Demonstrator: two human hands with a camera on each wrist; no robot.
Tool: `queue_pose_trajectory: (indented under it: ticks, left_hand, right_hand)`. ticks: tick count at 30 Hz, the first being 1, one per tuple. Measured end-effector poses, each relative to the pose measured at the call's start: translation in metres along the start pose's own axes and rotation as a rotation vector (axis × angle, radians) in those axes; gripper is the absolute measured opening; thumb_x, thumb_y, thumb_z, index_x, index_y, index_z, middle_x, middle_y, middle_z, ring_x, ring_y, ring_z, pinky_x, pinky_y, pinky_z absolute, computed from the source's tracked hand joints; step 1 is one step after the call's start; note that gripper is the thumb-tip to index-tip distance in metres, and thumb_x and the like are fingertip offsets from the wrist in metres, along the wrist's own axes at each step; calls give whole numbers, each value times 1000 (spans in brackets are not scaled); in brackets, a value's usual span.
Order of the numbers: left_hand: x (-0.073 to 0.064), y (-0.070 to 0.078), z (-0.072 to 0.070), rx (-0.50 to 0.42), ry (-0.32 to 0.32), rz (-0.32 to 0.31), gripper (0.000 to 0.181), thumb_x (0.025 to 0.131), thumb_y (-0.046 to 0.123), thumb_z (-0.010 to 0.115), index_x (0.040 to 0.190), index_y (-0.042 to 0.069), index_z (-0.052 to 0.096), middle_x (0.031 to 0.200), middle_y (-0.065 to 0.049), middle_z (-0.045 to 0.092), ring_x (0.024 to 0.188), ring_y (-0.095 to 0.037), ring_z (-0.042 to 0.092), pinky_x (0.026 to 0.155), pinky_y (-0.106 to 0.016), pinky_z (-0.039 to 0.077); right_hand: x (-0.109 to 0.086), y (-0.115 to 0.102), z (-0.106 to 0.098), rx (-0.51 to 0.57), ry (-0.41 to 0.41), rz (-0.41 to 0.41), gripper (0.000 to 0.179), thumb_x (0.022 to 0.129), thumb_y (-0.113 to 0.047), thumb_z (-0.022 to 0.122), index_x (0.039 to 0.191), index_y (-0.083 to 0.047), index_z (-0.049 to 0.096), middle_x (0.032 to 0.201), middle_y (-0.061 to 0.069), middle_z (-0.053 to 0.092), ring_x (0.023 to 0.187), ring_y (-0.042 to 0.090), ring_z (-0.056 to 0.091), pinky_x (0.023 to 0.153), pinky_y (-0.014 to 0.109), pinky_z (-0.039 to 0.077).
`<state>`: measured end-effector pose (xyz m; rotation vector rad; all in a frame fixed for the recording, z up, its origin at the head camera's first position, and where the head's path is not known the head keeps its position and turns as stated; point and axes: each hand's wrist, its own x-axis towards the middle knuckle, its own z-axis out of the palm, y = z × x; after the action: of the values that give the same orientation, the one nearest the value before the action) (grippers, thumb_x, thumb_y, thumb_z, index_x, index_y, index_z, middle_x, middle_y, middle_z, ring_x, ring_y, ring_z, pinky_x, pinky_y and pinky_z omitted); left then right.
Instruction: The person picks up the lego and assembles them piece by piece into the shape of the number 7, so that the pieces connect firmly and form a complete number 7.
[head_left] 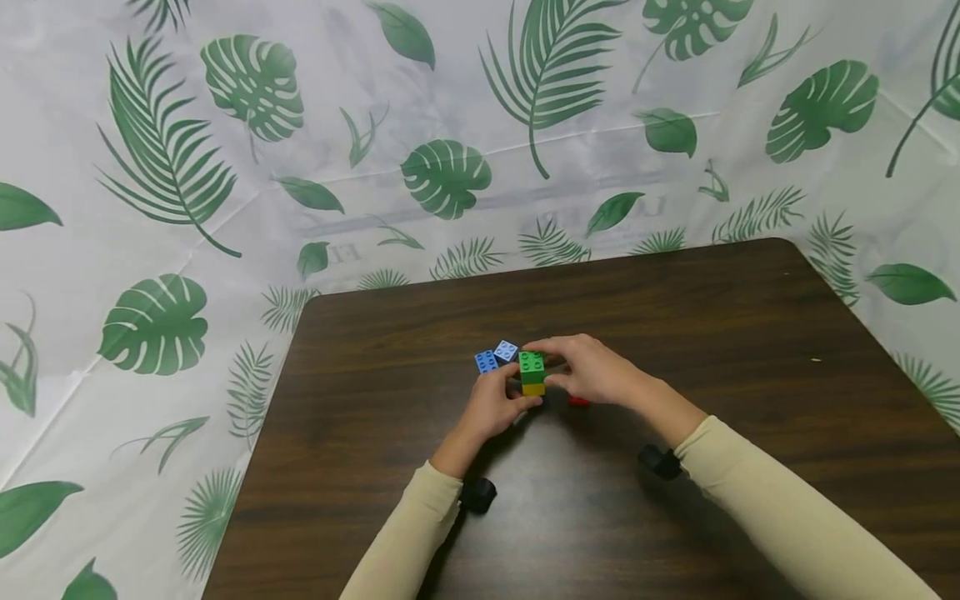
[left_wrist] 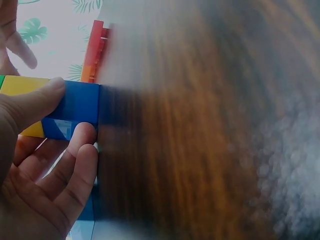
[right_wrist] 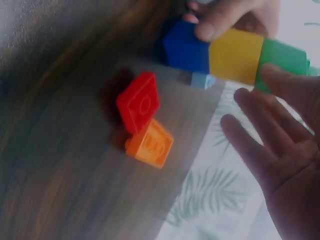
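Brick stack [head_left: 533, 379] held below frame centre

Its lower bricks [left_wrist: 81, 104] are pinched by the left hand [head_left: 491, 405]; the right hand [head_left: 588, 368] is poised, fingers extended, at the green top brick [head_left: 532, 363]; whether that is clamped cannot be told.

My head view faces forward and down across the table [head_left: 585, 517]; my close, sideways wrist views share the brick stack [right_wrist: 236, 56].

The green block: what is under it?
A yellow block, then a blue block at the bottom. Their joined faces and the blue block's underside cannot be seen.
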<state>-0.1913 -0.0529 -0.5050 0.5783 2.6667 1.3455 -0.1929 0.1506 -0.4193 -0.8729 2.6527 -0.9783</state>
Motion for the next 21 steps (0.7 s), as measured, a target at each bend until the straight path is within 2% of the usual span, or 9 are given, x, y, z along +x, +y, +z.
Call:
queue_pose_trajectory:
  ticks: [4, 6, 11, 13, 15, 17, 21]
  left_hand:
    - [0, 0, 1, 2, 2, -4, 38, 81, 22, 83, 112, 10, 65, 101, -3, 70, 69, -5, 64, 62, -21, 53]
    - [0, 0, 1, 7, 4, -11, 37, 81, 22, 83, 111, 11, 65, 100, -3, 70, 69, -5, 64, 63, -21, 53]
    - [-2, 1, 1, 28, 16, -21, 36, 80, 22, 84, 108, 12, 65, 96, -1, 70, 68, -5, 63, 62, -22, 52]
    - [-2, 1, 1, 34, 17, -20, 35, 80, 23, 84, 108, 12, 65, 95, 0, 70, 67, -5, 62, 61, -22, 52]
    - [-2, 1, 1, 37, 16, -17, 35, 80, 23, 84, 109, 13, 65, 95, 0, 69, 67, -5, 61, 61, -22, 51]
    - [-1, 1, 1, 38, 13, -15, 36, 80, 23, 83, 109, 12, 65, 95, 0, 69, 67, -5, 61, 61, -22, 51]
    - [-1, 0, 2, 38, 10, -10, 37, 80, 22, 84, 110, 12, 64, 96, 0, 69, 68, -5, 61, 62, -22, 51]
  right_hand:
    - [1, 12, -6, -11, -18, 38, 55, 90, 1, 68, 141, -10, 53, 124, 9, 65, 109, 23, 63, 90, 43, 53]
    - [2, 20, -7, -48, -16, 54, 50, 92, 1, 65, 140, -10, 54, 121, 9, 65, 104, 22, 63, 88, 42, 54]
    - [7, 38, -5, -185, -10, 92, 40, 95, -8, 64, 134, -14, 61, 113, 5, 63, 84, 19, 57, 71, 36, 51]
    - [8, 44, -3, -255, 8, 123, 38, 94, -12, 65, 132, -15, 63, 114, 5, 62, 84, 19, 57, 65, 34, 50]
    - [7, 49, 0, -328, 43, 181, 38, 94, -17, 66, 132, -14, 63, 115, 7, 62, 85, 21, 59, 60, 33, 50]
    - [5, 54, 2, -372, 78, 273, 42, 94, -25, 66, 133, -11, 61, 116, 10, 62, 84, 23, 61, 56, 33, 49]
    - [2, 59, 7, -364, 90, 466, 56, 94, -46, 62, 133, -4, 60, 119, 18, 64, 84, 31, 63, 61, 42, 53]
